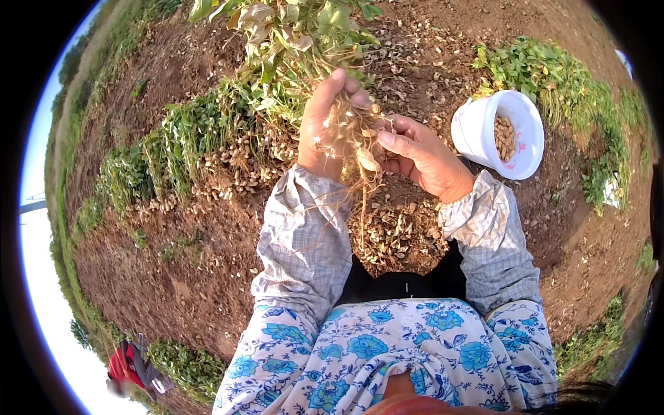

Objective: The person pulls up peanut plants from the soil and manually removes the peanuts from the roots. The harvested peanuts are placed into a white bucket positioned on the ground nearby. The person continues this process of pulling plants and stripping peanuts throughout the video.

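My left hand (pixel 327 122) is closed around the stem base of a pulled peanut plant (pixel 306 46), whose leaves point away from me. Its roots and a few peanut pods (pixel 367 160) hang towards my body. At the right side of the roots is my right hand (pixel 423 155), thumb and fingers close together by the pods; whether they pinch one is hard to tell. A white plastic bucket (pixel 469 127), tilted in the view, stands right of my right hand with picked peanuts (pixel 504 137) inside.
Uprooted peanut plants with pods (pixel 228 150) lie in a row on the soil at left. More plants (pixel 560 83) lie beyond the bucket. Dry leaves (pixel 399 233) cover soil near my legs. A person in red (pixel 124 363) is far off at lower left.
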{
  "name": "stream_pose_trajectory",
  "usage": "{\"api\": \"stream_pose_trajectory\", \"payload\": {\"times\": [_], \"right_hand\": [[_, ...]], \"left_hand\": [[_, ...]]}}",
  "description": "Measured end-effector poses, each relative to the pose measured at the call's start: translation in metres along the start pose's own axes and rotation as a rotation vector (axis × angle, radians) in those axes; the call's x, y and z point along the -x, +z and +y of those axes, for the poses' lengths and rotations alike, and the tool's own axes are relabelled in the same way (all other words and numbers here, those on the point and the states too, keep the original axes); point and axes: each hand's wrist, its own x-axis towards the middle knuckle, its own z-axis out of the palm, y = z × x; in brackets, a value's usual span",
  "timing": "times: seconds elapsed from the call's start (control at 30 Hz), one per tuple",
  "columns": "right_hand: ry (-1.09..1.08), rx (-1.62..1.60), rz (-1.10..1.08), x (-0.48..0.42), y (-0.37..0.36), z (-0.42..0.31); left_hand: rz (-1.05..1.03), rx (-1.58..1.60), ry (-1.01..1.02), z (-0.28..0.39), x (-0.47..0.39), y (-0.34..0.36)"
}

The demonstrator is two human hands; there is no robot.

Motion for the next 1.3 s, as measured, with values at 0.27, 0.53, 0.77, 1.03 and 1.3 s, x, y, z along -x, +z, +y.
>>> {"api": "stream_pose_trajectory", "payload": {"times": [0.27, 0.53, 0.77, 1.03, 1.3], "right_hand": [[0.019, 0.039, -0.044, 0.003, 0.011, -0.008], [0.041, -0.049, -0.081, 0.007, 0.015, -0.009], [-0.037, 0.132, -0.098, 0.008, -0.001, -0.007], [-0.031, 0.436, -0.13, 0.022, -0.006, -0.021], [0.038, 0.734, -0.198, 0.035, -0.029, -0.023]], "left_hand": [[-0.102, 0.127, -0.126, 0.003, 0.006, -0.003], [-0.046, 0.166, -0.088, -0.006, 0.001, -0.001], [-0.021, 0.069, -0.178, -0.005, -0.003, -0.001], [-0.051, -0.039, -0.245, -0.006, 0.0, 0.012], [-0.148, -0.15, -0.341, 0.0, 0.005, 0.014]]}}
